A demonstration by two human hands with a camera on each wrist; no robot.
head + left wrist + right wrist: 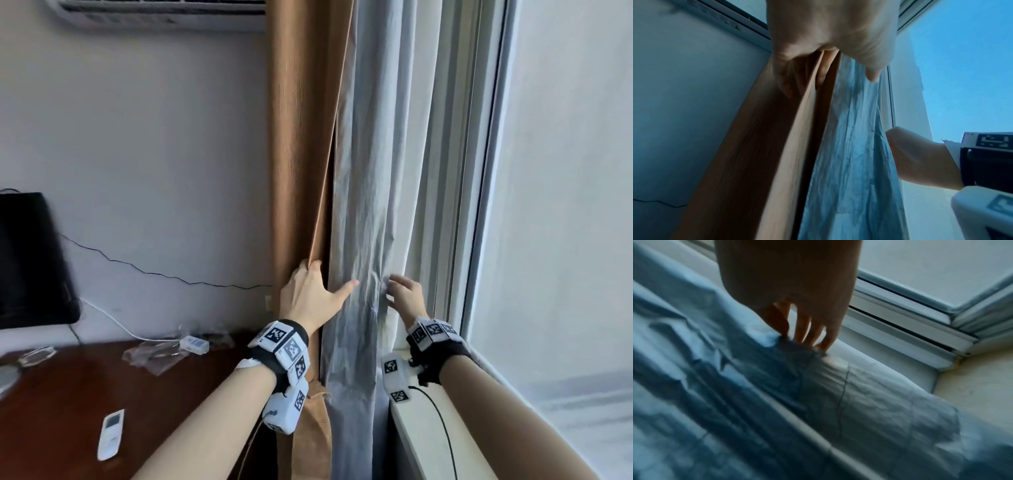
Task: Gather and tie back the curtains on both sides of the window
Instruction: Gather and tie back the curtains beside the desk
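A brown curtain (301,154) hangs left of the window, its grey lining (370,188) turned out in crumpled folds beside it. My left hand (315,291) grips the brown edge at sill height, thumb stretched across the lining. In the left wrist view its fingers (787,78) curl behind the brown fold (777,146), next to the lining (849,154). My right hand (406,293) pinches a fold at the lining's window-side edge. In the right wrist view its fingertips (807,335) bunch the grey cloth (859,394). No tie-back is in view.
The window frame (479,205) and white sill (421,445) lie right of the curtain, with a black cable (442,421) across the sill. To the left is a dark wooden desk (68,394) with a white remote (110,433), plastic wrappers and a black monitor (27,260). An air conditioner (164,13) hangs above.
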